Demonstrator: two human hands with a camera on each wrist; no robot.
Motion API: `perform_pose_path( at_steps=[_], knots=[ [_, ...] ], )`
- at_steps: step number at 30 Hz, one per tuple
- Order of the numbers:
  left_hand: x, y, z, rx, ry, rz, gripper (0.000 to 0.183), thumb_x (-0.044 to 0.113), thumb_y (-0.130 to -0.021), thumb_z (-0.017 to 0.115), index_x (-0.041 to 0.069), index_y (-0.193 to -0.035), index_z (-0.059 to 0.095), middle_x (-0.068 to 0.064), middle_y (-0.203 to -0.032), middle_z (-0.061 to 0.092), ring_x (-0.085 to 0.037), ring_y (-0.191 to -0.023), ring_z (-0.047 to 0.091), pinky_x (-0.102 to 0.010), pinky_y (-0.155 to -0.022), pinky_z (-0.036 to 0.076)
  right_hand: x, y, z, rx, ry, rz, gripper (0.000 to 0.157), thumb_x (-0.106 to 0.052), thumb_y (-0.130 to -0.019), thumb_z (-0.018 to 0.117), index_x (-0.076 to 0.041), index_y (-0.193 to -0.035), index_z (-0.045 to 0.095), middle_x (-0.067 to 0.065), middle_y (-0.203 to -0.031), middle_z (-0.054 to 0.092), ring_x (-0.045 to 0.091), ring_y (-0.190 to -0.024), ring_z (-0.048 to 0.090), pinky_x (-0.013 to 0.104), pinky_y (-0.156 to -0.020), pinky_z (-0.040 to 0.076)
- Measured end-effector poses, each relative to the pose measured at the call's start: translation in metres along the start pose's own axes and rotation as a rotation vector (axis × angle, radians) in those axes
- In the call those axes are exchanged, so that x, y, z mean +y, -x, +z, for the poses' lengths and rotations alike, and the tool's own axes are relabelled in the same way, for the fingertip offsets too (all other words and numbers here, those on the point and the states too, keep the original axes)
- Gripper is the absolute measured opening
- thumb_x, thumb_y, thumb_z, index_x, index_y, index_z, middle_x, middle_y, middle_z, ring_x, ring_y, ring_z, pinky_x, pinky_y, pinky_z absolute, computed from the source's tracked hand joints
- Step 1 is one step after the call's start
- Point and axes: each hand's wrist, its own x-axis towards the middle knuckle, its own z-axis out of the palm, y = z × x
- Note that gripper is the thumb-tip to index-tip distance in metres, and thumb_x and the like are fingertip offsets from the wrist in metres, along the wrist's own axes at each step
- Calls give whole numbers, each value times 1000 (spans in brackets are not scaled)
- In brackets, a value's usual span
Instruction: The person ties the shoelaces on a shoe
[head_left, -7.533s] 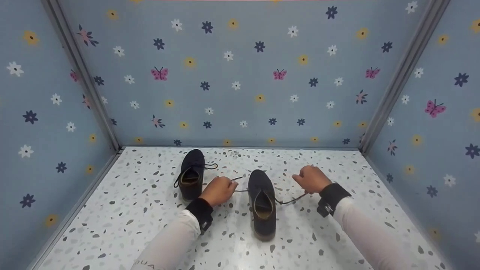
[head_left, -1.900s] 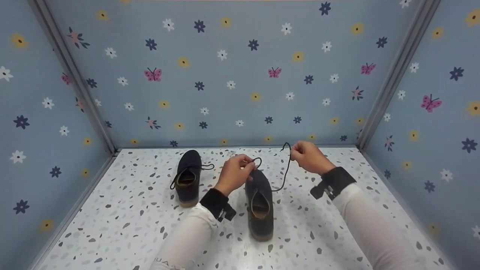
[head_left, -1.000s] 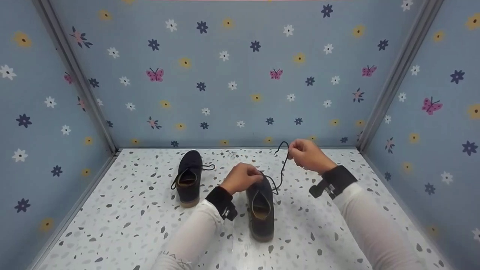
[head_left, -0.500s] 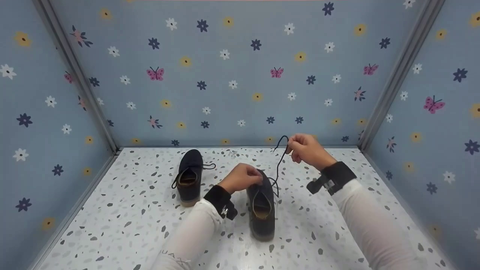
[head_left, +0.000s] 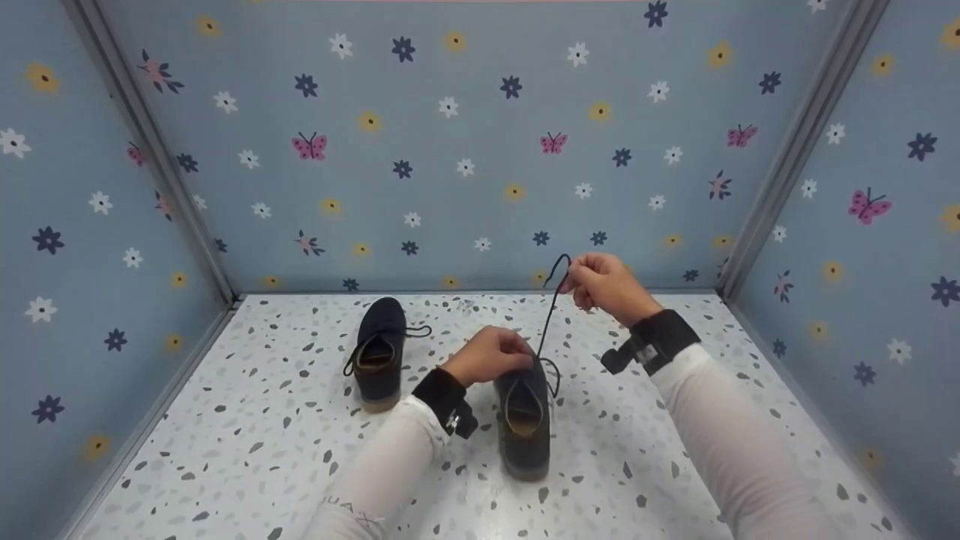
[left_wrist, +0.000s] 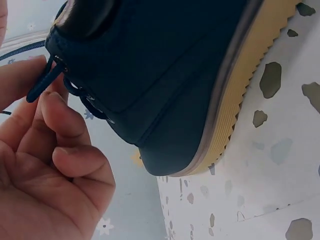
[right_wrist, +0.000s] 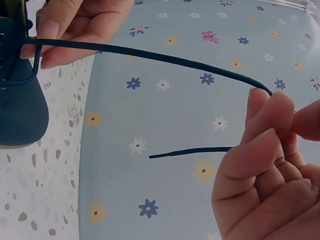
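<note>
A dark blue lace-up shoe (head_left: 526,457) stands upright on the floor, toe toward the back wall. My left hand (head_left: 489,356) is over its front, thumb and fingers pinching a folded bit of shoelace (left_wrist: 46,83) close to the eyelets. In the right wrist view a long shoelace (right_wrist: 175,61) stretches from the left fingertips to my right hand (head_left: 609,286). That hand, raised above and right of the toe, pinches the lace between thumb and curled fingers, its loose end (right_wrist: 192,150) sticking out. A lace loop (head_left: 553,375) hangs on the shoe's right side.
The matching shoe (head_left: 380,390) stands to the left, further back, with lace loops at both sides. Speckled white floor (head_left: 240,420) lies under both shoes. Flower-patterned panels (head_left: 465,202) enclose the back and sides.
Earlier the hands were apart on either side of the shoe; the left then came onto its front. Lately the right hand has risen and shifted left, drawing the lace straighter.
</note>
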Motion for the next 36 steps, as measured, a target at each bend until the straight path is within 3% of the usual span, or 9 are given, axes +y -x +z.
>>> perform_pose_path(
  at_steps=[7, 15, 23, 30, 36],
  knots=[
    [1, 1, 0, -43, -8, 41, 22, 21, -93, 75, 12, -112, 79, -6, -109, 79, -10, -94, 70, -30, -88, 57, 6, -13, 5, 41, -8, 47, 20, -19, -109, 49, -3, -104, 59, 4, -88, 71, 9, -61, 58, 23, -59, 52],
    [1, 2, 3, -63, 22, 39, 24, 22, -92, 76, 12, -113, 78, -5, -109, 80, -9, -92, 71, -29, -86, 58, 15, -24, 10, 53, -22, 80, 23, -18, -110, 46, -1, -105, 60, 8, -90, 71, 9, -60, 57, 23, -57, 51],
    [2, 1, 8, -3, 33, 26, 22, 25, -89, 81, 11, -106, 77, -1, -98, 78, -8, -83, 68, -27, -78, 56, 23, -31, 13, 67, 13, 115, 20, -17, -109, 46, -3, -103, 58, 0, -80, 70, 8, -59, 58, 20, -55, 49],
    [3, 1, 11, 8, -15, 25, 17, 25, -87, 83, 15, -100, 78, -1, -95, 79, -8, -83, 69, -28, -79, 56, 23, -34, 19, 66, 23, 146, 20, -19, -109, 45, -5, -103, 58, 1, -83, 71, 9, -61, 59, 22, -57, 51],
    [2, -1, 13, 22, -52, 38, 16, 26, -86, 84, 14, -95, 78, 1, -89, 78, -6, -77, 67, -26, -75, 55, 15, -34, 22, 62, 8, 129, 25, -23, -110, 45, -2, -113, 60, 2, -84, 72, 9, -61, 59, 23, -58, 52]
  ],
)
